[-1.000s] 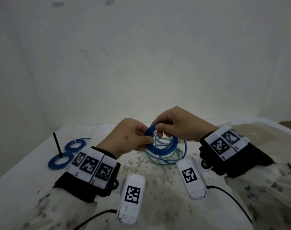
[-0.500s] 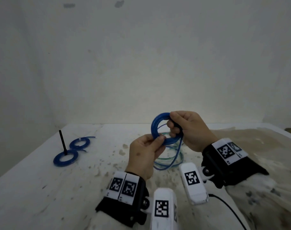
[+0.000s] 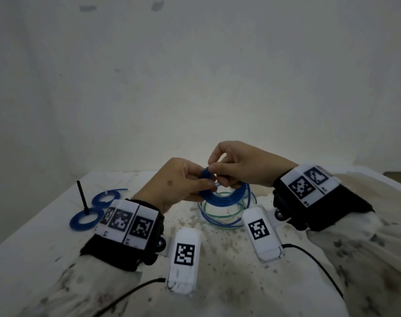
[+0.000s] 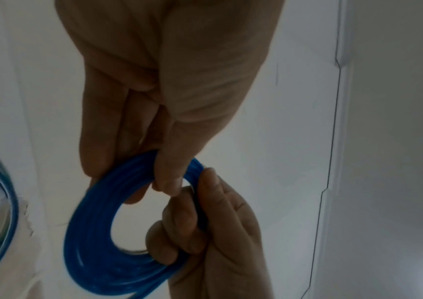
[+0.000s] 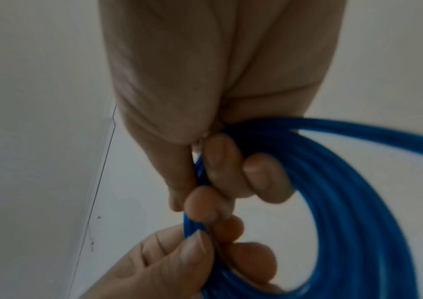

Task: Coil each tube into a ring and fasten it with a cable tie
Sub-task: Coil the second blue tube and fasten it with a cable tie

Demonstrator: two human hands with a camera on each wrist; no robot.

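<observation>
Head view, both hands [image 3: 183,181] [image 3: 238,165] gripping blue coil [image 3: 224,197], apparently untied.

Pale, seemingly flecked sleeves [image 3: 364,255] end in black wrist straps [image 3: 346,209] carrying white blocks [image 3: 262,234] with black square codes and cables [image 3: 316,266].

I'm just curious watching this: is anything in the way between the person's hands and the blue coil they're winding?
Nothing visible. The left hand and right hand both already grip the blue coil directly, above the loose tubing on the table.
</observation>
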